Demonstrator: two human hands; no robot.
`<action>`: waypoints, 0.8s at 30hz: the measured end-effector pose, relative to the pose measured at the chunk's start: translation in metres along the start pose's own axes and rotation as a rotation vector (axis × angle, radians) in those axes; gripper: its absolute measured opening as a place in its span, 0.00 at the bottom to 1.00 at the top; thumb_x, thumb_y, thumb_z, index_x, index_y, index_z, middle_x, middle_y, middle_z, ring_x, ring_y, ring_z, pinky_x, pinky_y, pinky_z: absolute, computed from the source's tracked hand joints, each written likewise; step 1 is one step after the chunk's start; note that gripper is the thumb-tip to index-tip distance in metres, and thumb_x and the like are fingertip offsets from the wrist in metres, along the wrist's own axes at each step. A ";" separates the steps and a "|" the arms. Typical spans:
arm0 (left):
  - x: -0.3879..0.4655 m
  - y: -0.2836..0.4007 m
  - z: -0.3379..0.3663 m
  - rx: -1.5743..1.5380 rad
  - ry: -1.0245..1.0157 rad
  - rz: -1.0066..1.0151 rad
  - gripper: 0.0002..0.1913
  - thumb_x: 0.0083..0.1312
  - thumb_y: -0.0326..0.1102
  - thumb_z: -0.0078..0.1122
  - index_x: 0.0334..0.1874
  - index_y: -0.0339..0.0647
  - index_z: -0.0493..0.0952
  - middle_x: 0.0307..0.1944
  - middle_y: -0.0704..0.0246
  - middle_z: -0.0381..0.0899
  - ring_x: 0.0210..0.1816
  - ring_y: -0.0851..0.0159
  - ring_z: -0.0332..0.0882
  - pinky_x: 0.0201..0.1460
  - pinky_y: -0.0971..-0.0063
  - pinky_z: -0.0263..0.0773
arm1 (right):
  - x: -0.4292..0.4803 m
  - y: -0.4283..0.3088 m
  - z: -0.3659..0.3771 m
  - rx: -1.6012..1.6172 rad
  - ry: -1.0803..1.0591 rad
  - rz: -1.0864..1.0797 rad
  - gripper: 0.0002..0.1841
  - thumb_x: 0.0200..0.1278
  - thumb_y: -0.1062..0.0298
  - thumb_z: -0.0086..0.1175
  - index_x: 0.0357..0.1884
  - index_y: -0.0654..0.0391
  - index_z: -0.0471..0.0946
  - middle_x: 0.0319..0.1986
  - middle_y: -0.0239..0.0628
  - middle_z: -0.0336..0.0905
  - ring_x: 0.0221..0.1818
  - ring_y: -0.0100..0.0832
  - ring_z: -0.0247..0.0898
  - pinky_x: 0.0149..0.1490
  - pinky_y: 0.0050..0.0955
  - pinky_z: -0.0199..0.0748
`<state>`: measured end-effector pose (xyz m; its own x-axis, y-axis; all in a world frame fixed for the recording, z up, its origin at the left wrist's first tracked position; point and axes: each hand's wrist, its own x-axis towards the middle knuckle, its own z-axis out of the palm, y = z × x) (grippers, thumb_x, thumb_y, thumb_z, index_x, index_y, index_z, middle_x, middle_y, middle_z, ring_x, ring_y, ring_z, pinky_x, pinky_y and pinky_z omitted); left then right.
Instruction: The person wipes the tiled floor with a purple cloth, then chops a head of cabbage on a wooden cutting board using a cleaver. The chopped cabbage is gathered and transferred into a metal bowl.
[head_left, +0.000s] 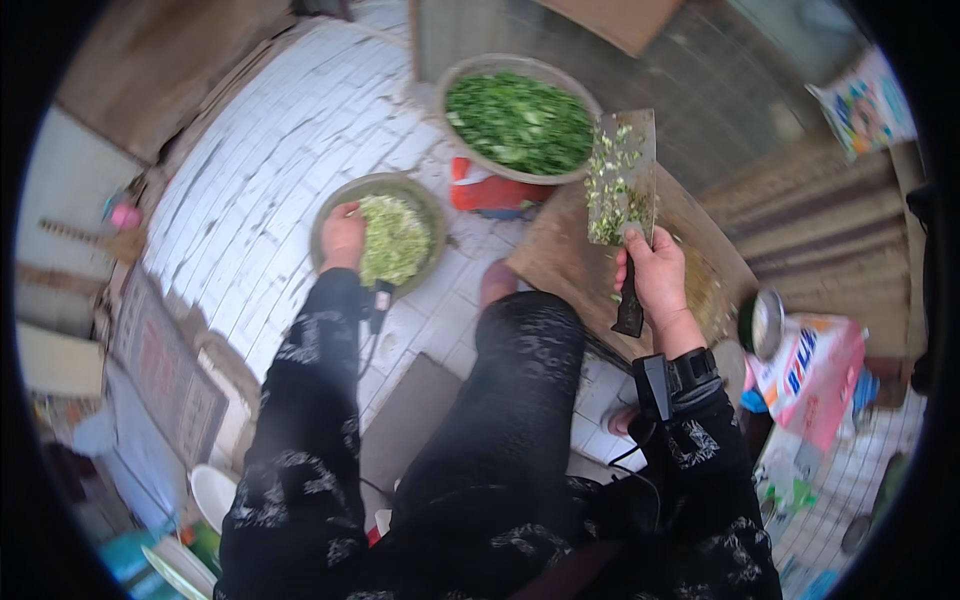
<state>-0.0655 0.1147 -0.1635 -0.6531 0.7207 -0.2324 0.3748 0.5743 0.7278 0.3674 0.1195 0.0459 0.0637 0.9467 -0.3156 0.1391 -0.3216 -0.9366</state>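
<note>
A Chinese cleaver (628, 172) is in my right hand (660, 274), gripped by its black handle with the thumb near the blade's base. Bits of chopped greens stick to its flat blade, which points away from me above a wooden chopping board (559, 240). My left hand (343, 236) is at the left side of a basin (439, 232) on the floor. Its fingertips are at the edge of pale chopped vegetable (394, 240) heaped inside; whether they hold the rim or the vegetable is unclear. Beyond stands a larger basin (517, 178) full of dark green chopped leaves (517, 120).
Under the large basin is a red object (487, 191). Right of the board are a small metal bowl (766, 324) and a pink-and-white plastic package (814, 371). My black-clad knee (532, 330) comes close to the board. White bricks (247, 165) pave the floor. A cable (369, 356) hangs by my left wrist.
</note>
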 end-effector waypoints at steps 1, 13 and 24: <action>0.000 0.006 0.001 0.118 -0.036 0.092 0.16 0.62 0.37 0.53 0.52 0.53 0.79 0.47 0.59 0.81 0.51 0.55 0.78 0.55 0.66 0.70 | -0.003 0.010 -0.024 -0.007 0.069 0.017 0.06 0.68 0.67 0.50 0.34 0.57 0.69 0.18 0.30 0.70 0.13 0.22 0.64 0.17 0.24 0.66; -0.170 0.271 0.128 -0.945 -0.310 0.500 0.20 0.64 0.35 0.61 0.56 0.32 0.74 0.52 0.62 0.77 0.53 0.68 0.73 0.57 0.76 0.67 | -0.071 0.192 -0.184 -0.826 0.683 0.189 0.13 0.60 0.62 0.50 0.36 0.63 0.72 0.32 0.61 0.76 0.42 0.62 0.71 0.48 0.51 0.70; -0.236 0.274 0.214 -0.616 -0.666 0.210 0.20 0.68 0.47 0.56 0.54 0.39 0.74 0.48 0.68 0.80 0.48 0.71 0.74 0.48 0.77 0.65 | -0.021 0.171 -0.211 -0.743 0.701 0.294 0.13 0.62 0.62 0.46 0.40 0.62 0.72 0.39 0.59 0.77 0.45 0.57 0.73 0.51 0.47 0.71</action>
<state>0.3324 0.1848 -0.0466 -0.0278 0.9702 -0.2406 -0.0978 0.2369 0.9666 0.5981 0.0409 -0.0752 0.7151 0.6859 -0.1347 0.5792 -0.6893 -0.4352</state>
